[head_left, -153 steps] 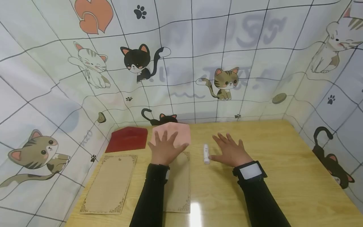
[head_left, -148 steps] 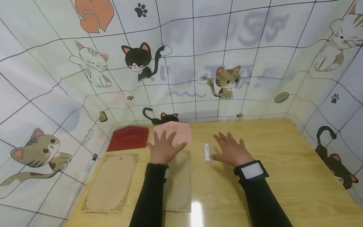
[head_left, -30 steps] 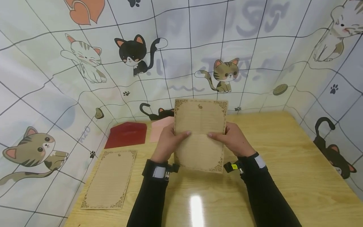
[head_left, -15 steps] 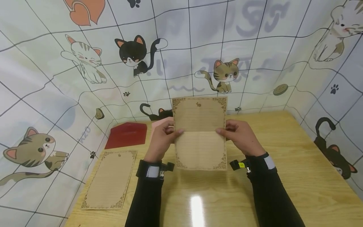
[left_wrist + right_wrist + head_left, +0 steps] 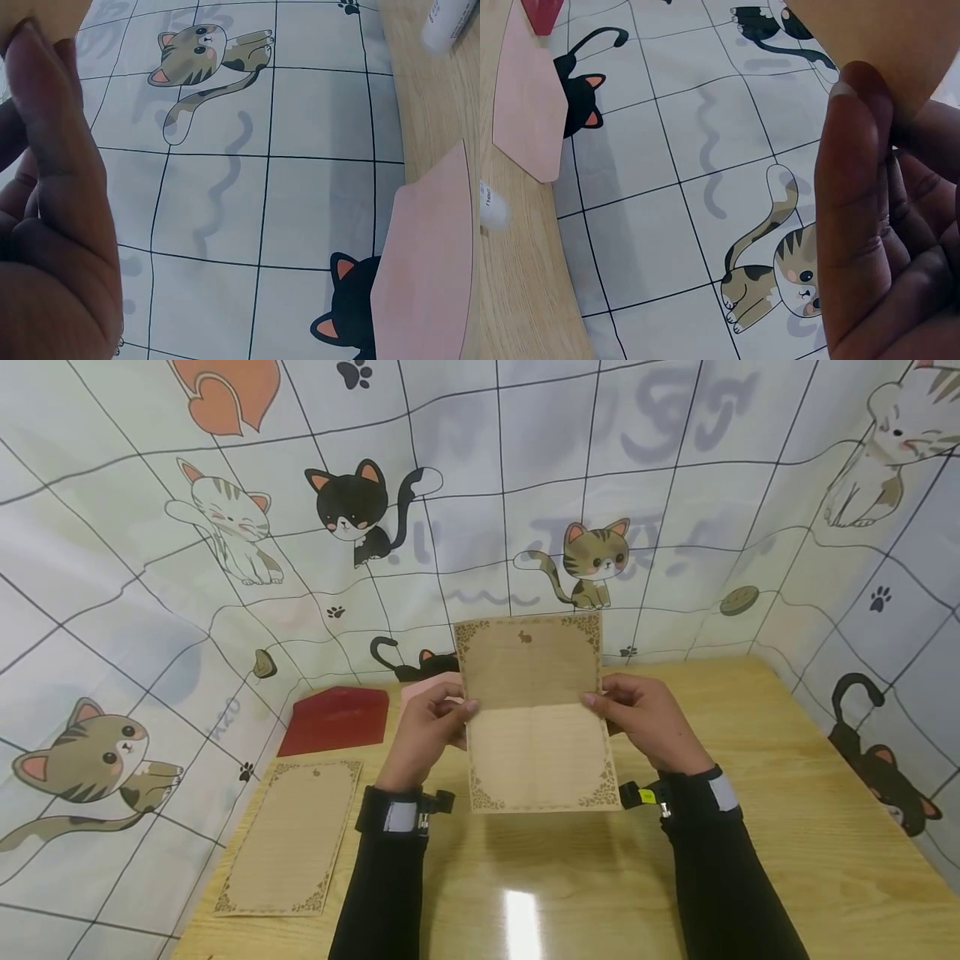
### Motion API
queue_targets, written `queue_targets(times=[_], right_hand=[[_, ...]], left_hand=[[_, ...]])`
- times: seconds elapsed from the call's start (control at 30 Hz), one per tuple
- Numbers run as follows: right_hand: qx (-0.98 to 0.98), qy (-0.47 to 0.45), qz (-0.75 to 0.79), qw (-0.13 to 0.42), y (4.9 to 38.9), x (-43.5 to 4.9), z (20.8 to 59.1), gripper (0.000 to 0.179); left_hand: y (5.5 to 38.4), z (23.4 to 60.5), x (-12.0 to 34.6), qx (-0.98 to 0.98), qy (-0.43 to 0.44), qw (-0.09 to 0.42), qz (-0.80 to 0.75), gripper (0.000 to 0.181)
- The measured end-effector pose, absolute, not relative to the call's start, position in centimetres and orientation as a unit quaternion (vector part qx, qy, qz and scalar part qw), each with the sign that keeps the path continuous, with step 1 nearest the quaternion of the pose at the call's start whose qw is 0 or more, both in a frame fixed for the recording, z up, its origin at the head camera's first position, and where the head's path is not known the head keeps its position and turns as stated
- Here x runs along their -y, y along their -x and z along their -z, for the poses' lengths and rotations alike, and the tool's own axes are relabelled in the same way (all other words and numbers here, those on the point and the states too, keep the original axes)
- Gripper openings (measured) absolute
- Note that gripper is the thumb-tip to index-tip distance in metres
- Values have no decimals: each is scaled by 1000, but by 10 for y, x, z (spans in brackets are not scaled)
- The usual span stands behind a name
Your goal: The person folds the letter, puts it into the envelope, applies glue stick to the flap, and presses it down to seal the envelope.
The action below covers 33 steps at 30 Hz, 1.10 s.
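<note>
A tan sheet of letter paper with ornate corners, ruled lines and a small rabbit print is held up above the table in the head view. A crease crosses its middle, and the upper half looks darker than the lower. My left hand pinches its left edge near the crease between thumb and fingers. At the opposite edge, my right hand pinches it the same way. Behind the sheet and left hand, the pink envelope is mostly hidden in the head view. Both wrist views show a white glue stick, partly cut off.
A second tan letter sheet lies flat at the table's left. Behind it is a red envelope. A cat-printed cloth stands as a wall around the back and sides of the wooden table.
Earlier, both hands hovered open, with the sheet flat under the left arm. The sheet is now lifted and pinched; over the last second it opened flatter as the hands moved apart.
</note>
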State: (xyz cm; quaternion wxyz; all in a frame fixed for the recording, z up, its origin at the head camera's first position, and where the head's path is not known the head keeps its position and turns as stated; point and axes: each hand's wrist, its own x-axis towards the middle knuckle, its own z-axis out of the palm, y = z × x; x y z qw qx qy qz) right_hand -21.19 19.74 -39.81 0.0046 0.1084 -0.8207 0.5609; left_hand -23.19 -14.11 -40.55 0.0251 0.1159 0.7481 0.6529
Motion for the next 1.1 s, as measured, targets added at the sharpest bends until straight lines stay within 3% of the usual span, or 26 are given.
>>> queue_targets(times=[0.57, 0.9, 1.1], right_hand=[[759, -172, -628, -14, 211, -207, 402, 33], [776, -129, -618, -13, 211, -201, 399, 34], [820, -127, -558, 14, 210, -194, 401, 30]], left_hand=[[233, 406, 150, -752, -145, 24, -642, 20], [233, 407, 149, -757, -119, 30, -642, 30], [234, 406, 146, -770, -100, 20, -630, 24]])
